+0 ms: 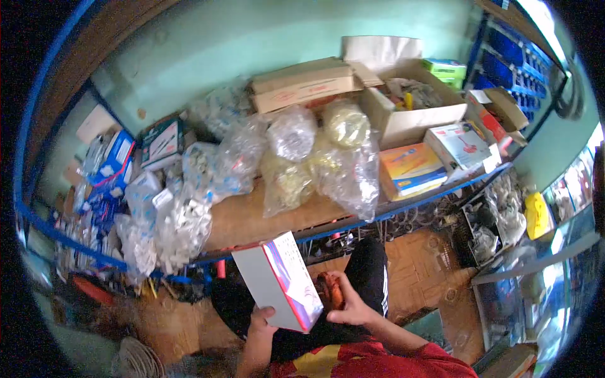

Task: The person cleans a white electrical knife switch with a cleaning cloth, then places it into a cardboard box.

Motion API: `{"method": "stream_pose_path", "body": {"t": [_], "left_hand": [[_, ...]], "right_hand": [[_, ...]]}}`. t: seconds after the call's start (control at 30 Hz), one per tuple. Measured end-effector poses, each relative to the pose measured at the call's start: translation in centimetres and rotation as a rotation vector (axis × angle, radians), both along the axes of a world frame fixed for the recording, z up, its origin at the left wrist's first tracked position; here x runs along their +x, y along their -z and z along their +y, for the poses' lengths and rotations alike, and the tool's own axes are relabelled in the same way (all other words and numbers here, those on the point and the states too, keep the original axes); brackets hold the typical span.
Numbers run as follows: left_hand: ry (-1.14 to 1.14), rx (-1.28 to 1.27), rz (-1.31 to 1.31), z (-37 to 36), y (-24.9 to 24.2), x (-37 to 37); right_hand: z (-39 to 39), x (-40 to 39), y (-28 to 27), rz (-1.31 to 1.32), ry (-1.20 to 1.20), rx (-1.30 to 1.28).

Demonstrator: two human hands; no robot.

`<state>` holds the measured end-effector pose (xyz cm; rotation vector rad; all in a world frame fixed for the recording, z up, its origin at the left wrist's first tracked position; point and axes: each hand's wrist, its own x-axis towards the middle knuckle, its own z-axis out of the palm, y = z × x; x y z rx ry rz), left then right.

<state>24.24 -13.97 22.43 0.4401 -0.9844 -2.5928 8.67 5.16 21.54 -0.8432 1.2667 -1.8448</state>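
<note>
My left hand [261, 321] grips the lower edge of a cardboard box [268, 286], thumb on its plain grey face. The box's narrow side is white with purple and red print, and it is tilted over my lap. In my right hand [350, 307] is a shiny orange-brown and dark object [329, 291], close beside the printed side of the box. My fingers wrap around it and cover part of it, and I cannot tell what kind of thing it is.
A blue-framed shelf [236, 220] ahead carries clear plastic bags [293, 135], an open carton [419, 123], an orange-yellow box [413, 170] and a white box [459, 148]. At right are a yellow container [537, 215] and a glass case [517, 302]. Coiled rope [137, 360] lies lower left.
</note>
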Motion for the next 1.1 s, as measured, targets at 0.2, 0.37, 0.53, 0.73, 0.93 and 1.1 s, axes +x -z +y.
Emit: {"method": "stream_pose_path", "body": {"t": [0.2,0.37,0.53,0.73,0.93,1.1], "left_hand": [[0.136,-0.161,-0.081,3.5,-3.1,-6.7],[0.378,-0.614,0.061,5.2,-5.2,-12.0],[0.541,-0.887,0.135,5.8,-8.1,-16.6],[0.469,-0.855,0.153,2.6,-13.0,-18.1],[0.816,-0.772,0.025,-1.3,-13.1,-18.9],[0.924,-1.108,-0.081,-1.5,-12.6,-18.9]], "right_hand": [[2.5,-2.5,-4.0,0.007,0.096,-0.02],[5.4,-4.3,-6.9,0.098,0.434,-0.009],[8.2,-5.7,-6.4,0.149,0.66,-0.073],[9.5,-6.8,-5.5,0.439,0.84,0.089],[8.6,-7.8,-6.6,0.959,0.76,0.266],[8.8,-8.1,-8.5,1.288,0.59,0.303]]}}
